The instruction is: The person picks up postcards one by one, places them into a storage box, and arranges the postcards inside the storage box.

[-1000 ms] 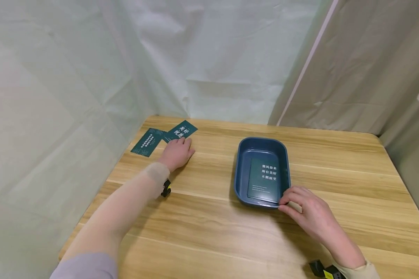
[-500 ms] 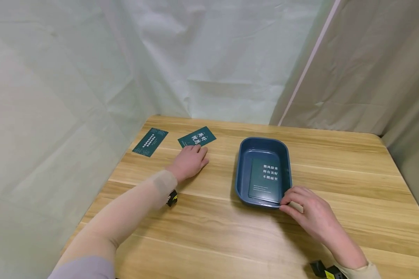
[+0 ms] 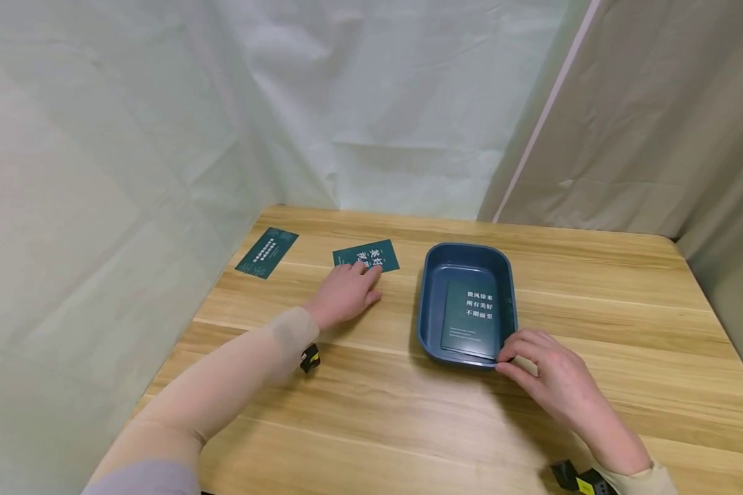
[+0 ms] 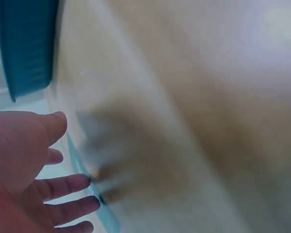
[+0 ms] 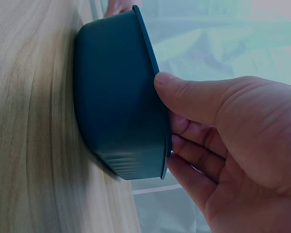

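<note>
A dark green card [image 3: 380, 249] with white characters lies flat on the wooden table [image 3: 347, 399]. My left hand [image 3: 345, 292] touches its near edge with extended fingertips; in the left wrist view these fingers [image 4: 65, 187] reach the card's edge [image 4: 76, 158], seen as a thin strip. To the right stands a blue rectangular tray [image 3: 467, 254] holding similar green cards [image 3: 464, 323], apparently stacked. My right hand [image 3: 554, 371] pinches the tray's near right corner. The right wrist view has the thumb [image 5: 177, 92] on the rim's outer side and the fingers inside.
Another green card [image 3: 267, 253] lies at the table's far left corner. A pale curtain [image 3: 408, 103] hangs behind the table and along its left side. A black wrist device [image 3: 310, 358] sits under the left forearm, near the table top.
The left hand has slid its card rightward across the table, away from the other loose card and toward the tray. That card has also turned. The right hand and the tray have stayed put.
</note>
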Demonstrator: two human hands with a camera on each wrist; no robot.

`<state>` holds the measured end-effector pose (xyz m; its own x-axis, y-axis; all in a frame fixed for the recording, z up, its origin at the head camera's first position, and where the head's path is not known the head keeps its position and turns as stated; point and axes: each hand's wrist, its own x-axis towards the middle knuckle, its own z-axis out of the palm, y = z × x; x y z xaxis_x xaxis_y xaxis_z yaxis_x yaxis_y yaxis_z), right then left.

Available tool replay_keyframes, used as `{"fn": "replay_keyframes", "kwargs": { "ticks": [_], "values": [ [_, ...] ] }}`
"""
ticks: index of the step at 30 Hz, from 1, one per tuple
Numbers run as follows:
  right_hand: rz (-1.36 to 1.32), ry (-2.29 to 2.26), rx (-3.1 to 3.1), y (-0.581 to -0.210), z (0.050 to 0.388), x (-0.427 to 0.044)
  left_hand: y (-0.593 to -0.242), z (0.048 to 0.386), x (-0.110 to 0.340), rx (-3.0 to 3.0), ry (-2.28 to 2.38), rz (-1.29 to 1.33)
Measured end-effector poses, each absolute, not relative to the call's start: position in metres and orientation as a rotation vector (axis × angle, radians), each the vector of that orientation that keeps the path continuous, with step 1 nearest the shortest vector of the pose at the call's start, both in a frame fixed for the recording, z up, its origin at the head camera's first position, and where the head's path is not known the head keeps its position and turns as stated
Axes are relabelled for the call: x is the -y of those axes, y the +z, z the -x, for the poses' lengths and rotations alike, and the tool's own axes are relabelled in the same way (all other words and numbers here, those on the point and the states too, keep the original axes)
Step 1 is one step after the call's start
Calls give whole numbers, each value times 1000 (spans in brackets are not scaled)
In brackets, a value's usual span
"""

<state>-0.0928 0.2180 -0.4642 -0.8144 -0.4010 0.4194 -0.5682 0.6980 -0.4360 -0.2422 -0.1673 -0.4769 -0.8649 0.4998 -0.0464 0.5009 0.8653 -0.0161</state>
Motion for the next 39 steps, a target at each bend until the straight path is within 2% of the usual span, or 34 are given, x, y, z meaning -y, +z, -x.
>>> {"fn": "replay_keyframes", "kwargs": {
  "ticks": [6, 17, 26, 39],
  "values": [
    [-776, 825, 2616, -464, 94, -219, -463, 270, 166, -3000, 41, -601],
    [-776, 826, 2610, -466, 92, -219, -447, 311, 165, -2848, 105, -416],
    [-780, 835, 2611, -466, 93, -218, -439, 322, 165, -2756, 84, -363],
    [-767, 829, 2609, -466, 92, -216, -431, 320, 169, -2711, 65, -289]
  ]
}}
